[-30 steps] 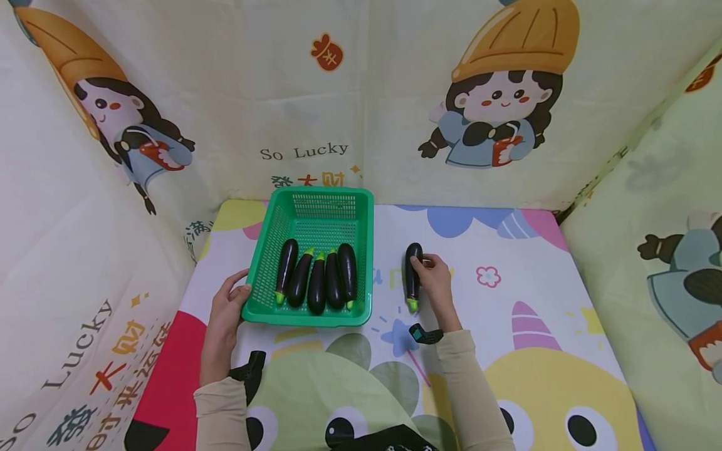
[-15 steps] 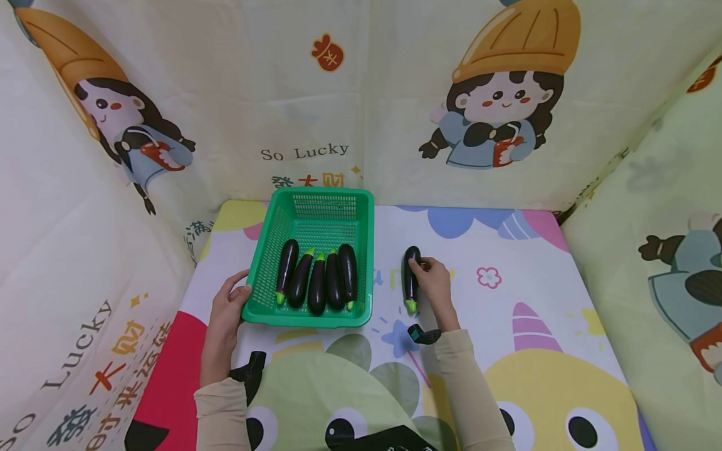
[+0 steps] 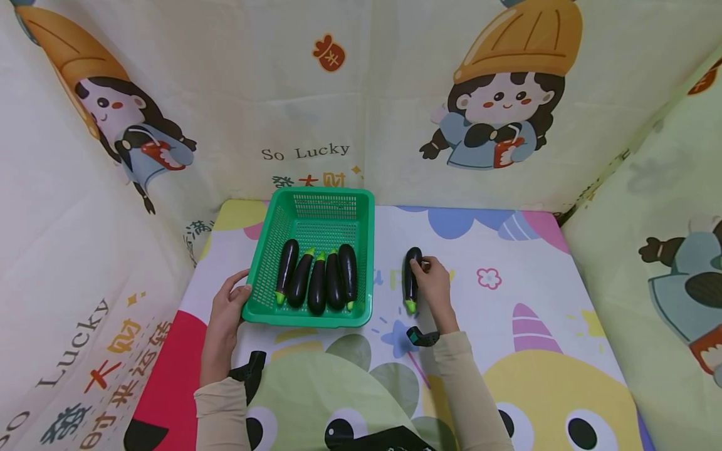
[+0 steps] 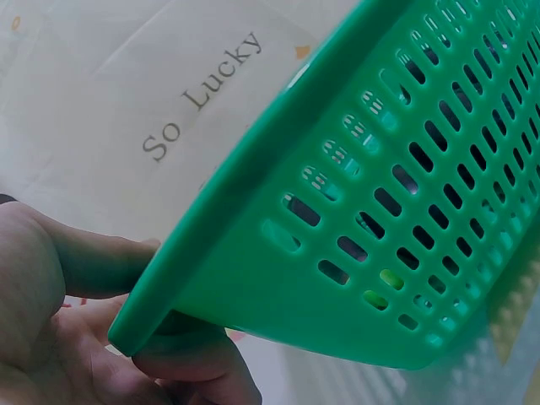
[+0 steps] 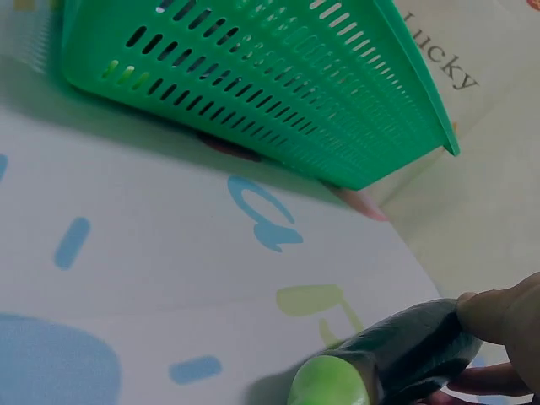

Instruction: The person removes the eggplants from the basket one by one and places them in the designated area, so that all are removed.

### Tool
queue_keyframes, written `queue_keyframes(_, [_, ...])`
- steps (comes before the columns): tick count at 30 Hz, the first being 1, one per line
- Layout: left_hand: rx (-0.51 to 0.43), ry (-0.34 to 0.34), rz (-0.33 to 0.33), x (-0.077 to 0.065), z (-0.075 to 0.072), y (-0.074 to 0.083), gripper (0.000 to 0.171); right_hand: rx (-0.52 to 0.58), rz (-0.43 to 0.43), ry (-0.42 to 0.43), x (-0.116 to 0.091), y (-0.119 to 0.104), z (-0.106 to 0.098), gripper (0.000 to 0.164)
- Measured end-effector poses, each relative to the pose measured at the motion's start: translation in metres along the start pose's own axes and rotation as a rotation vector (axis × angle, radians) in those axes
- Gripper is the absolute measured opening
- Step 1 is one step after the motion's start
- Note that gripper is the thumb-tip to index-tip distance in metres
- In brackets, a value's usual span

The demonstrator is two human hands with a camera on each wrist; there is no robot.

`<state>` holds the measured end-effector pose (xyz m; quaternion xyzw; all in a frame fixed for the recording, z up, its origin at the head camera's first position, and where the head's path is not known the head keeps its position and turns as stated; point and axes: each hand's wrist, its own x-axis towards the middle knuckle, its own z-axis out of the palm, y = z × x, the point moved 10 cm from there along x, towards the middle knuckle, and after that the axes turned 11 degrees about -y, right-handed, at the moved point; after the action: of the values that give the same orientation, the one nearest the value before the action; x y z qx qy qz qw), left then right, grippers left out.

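Observation:
A green perforated plastic basket [image 3: 313, 318] stands on the table, with several dark purple eggplants [image 3: 317, 285] lying side by side in its near half. My left hand [image 3: 224, 316] grips the basket's near left corner; in the left wrist view the thumb lies over the rim [image 4: 211, 181] and fingers curl beneath it. To the right of the basket, my right hand [image 3: 435, 285] holds one more eggplant [image 3: 410, 285] between thumb and fingers, its green stem end toward me. The right wrist view shows this eggplant [image 5: 413, 350] close over the tablecloth, the fingers partly hidden beneath it.
The table carries a cartoon-printed cloth [image 3: 361, 388]. Printed fabric walls [image 3: 395, 125] rise at the back and both sides. A black object [image 3: 389, 438] shows at the table's near edge. Black straps with cameras sit on both wrists.
My right hand and the eggplant in it have shifted very slightly toward me and to the left. The left hand and the basket stay where they were.

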<state>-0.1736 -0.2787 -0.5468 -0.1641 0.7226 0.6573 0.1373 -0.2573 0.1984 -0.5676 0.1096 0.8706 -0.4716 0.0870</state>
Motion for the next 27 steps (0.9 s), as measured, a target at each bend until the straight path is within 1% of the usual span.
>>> queue_keyframes(3, [0.001,-0.003,0.005,0.0,0.0,0.0,0.055,0.005,-0.002,0.001,-0.002,-0.001,-0.002,0.053])
queue_keyframes(11, [0.006,-0.006,0.002,0.001,0.001,0.0,0.054,0.018,-0.047,0.018,-0.004,-0.006,-0.009,0.054])
queue_keyframes(17, [0.005,-0.007,0.004,0.001,0.001,0.0,0.054,-0.001,-0.088,0.054,-0.007,-0.018,-0.016,0.05])
queue_keyframes(22, [0.01,-0.003,-0.011,0.002,-0.001,-0.001,0.054,-0.008,-0.104,0.064,-0.012,-0.03,-0.02,0.048])
queue_keyframes(27, [0.014,-0.003,-0.01,0.002,-0.001,-0.001,0.054,-0.009,-0.127,0.079,-0.016,-0.038,-0.022,0.047])
